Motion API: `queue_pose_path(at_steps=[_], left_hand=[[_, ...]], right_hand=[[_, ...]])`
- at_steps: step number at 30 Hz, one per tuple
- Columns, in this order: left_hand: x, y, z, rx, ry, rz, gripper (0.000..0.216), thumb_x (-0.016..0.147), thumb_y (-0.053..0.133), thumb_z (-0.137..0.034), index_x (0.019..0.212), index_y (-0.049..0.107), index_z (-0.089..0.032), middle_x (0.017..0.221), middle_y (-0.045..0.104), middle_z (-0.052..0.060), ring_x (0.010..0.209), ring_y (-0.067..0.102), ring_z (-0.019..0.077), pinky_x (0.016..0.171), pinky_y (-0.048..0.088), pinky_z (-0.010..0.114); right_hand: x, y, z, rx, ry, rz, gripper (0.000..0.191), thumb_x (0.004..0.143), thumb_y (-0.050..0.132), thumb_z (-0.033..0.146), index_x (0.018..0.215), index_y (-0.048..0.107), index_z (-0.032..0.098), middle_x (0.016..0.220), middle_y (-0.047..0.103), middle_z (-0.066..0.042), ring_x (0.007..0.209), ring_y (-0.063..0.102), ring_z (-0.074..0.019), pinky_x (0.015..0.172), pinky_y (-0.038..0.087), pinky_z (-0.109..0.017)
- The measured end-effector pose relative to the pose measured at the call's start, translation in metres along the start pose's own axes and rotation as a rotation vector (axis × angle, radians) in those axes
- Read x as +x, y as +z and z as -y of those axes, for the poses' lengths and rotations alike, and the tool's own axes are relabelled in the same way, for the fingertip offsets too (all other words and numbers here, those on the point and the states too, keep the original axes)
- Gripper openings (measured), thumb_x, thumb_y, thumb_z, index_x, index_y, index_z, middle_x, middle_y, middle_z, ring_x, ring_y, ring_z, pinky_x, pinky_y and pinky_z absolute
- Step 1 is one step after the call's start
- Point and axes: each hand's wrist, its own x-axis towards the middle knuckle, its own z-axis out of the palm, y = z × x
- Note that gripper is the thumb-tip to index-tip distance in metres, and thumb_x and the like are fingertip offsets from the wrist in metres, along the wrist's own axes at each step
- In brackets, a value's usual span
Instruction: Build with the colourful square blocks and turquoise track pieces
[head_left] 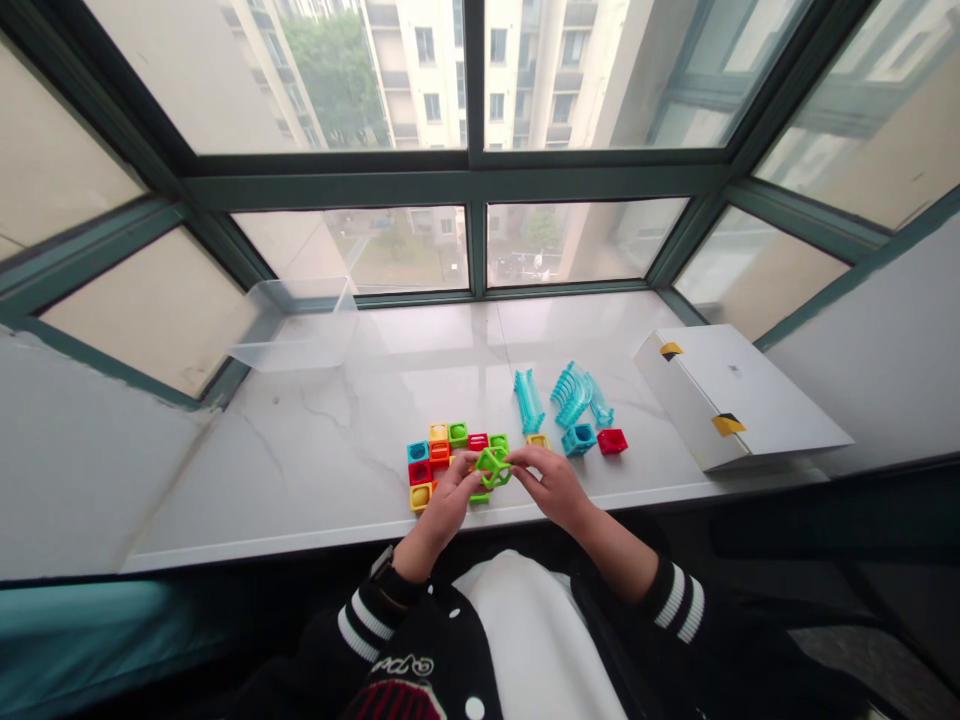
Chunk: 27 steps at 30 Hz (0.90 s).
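Between my two hands is a green open-sided cube block (493, 466), held just above the near part of the sill. My left hand (451, 495) grips its left side with thumb and fingers, and my right hand (551, 482) pinches its right edge. Below and left of it lie several colored cube blocks in a cluster, among them a blue block (418, 453), a yellow block (421, 497) and an orange block (439, 453). My left hand hides part of that cluster. Near my right hand are a larger teal block (578, 440) and a red block (613, 441).
Translucent teal track pieces, one straight (529, 401) and others curved (572, 394), lie behind the blocks. A clear plastic bin (300, 325) stands at the back left. On the right is a white box (739, 395) with yellow-and-black tabs. Windows border the marble-patterned sill (300, 450).
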Motion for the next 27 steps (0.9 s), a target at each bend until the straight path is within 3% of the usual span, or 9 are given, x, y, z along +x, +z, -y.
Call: queue_pose_path(at_steps=[5,8,12,16,18,23,27], left_hand=[[-0.003,0.001,0.001,0.250,0.186,-0.004,0.059,0.092,0.075,-0.042,0.146,0.055,-0.028,0.147,0.059,0.012,0.128,0.064,0.0281,0.108,0.057,0.048],[-0.003,0.001,0.002,0.324,0.225,0.012,0.059,0.088,0.080,-0.038,0.143,0.060,-0.028,0.145,0.060,0.012,0.127,0.064,0.0283,0.110,0.056,0.050],[0.000,0.003,0.003,0.269,0.159,-0.014,0.045,0.088,0.078,-0.039,0.129,0.068,-0.024,0.131,0.068,0.012,0.114,0.071,0.0270,0.103,0.060,0.049],[0.005,0.005,0.004,0.194,0.026,-0.062,0.044,0.088,0.076,-0.042,0.127,0.067,-0.023,0.116,0.074,0.010,0.105,0.073,0.0263,0.094,0.062,0.045],[0.007,0.005,0.006,0.160,0.000,-0.064,0.045,0.087,0.077,-0.044,0.126,0.068,-0.023,0.113,0.074,0.009,0.104,0.073,0.0259,0.093,0.062,0.044],[0.008,0.007,0.016,0.115,-0.011,0.007,0.051,0.090,0.076,-0.048,0.133,0.063,-0.024,0.132,0.068,0.012,0.104,0.073,0.0239,0.092,0.063,0.043],[0.007,0.003,0.016,0.178,0.051,-0.056,0.057,0.092,0.074,-0.049,0.141,0.056,-0.027,0.150,0.056,0.013,0.103,0.070,0.0216,0.088,0.065,0.042]], right_hand=[[-0.001,-0.001,0.000,-0.018,0.038,-0.008,0.015,0.103,0.062,0.034,0.104,0.075,0.026,0.095,0.075,-0.005,0.086,0.070,-0.0229,0.081,0.058,-0.038],[-0.001,0.001,0.001,-0.015,0.046,-0.004,0.016,0.103,0.061,0.035,0.104,0.075,0.026,0.094,0.074,-0.006,0.086,0.070,-0.0232,0.081,0.059,-0.039],[-0.003,0.003,-0.001,0.016,0.047,0.000,0.018,0.103,0.061,0.033,0.114,0.074,0.027,0.100,0.071,-0.006,0.089,0.069,-0.0225,0.082,0.061,-0.039],[-0.007,0.003,-0.005,0.004,0.012,0.015,0.046,0.093,0.075,0.032,0.138,0.065,0.031,0.133,0.060,-0.011,0.124,0.062,-0.0288,0.098,0.061,-0.045],[-0.008,0.002,-0.006,0.000,-0.008,0.039,0.054,0.091,0.077,0.029,0.143,0.061,0.032,0.140,0.057,-0.011,0.133,0.056,-0.0299,0.104,0.059,-0.048],[-0.009,-0.006,-0.015,0.031,0.019,0.083,0.047,0.093,0.074,0.025,0.138,0.062,0.031,0.129,0.064,-0.009,0.109,0.067,-0.0245,0.093,0.063,-0.044],[-0.020,-0.027,-0.037,0.014,0.113,0.030,0.045,0.091,0.076,0.030,0.135,0.065,0.029,0.125,0.064,-0.009,0.099,0.069,-0.0227,0.091,0.065,-0.044]])
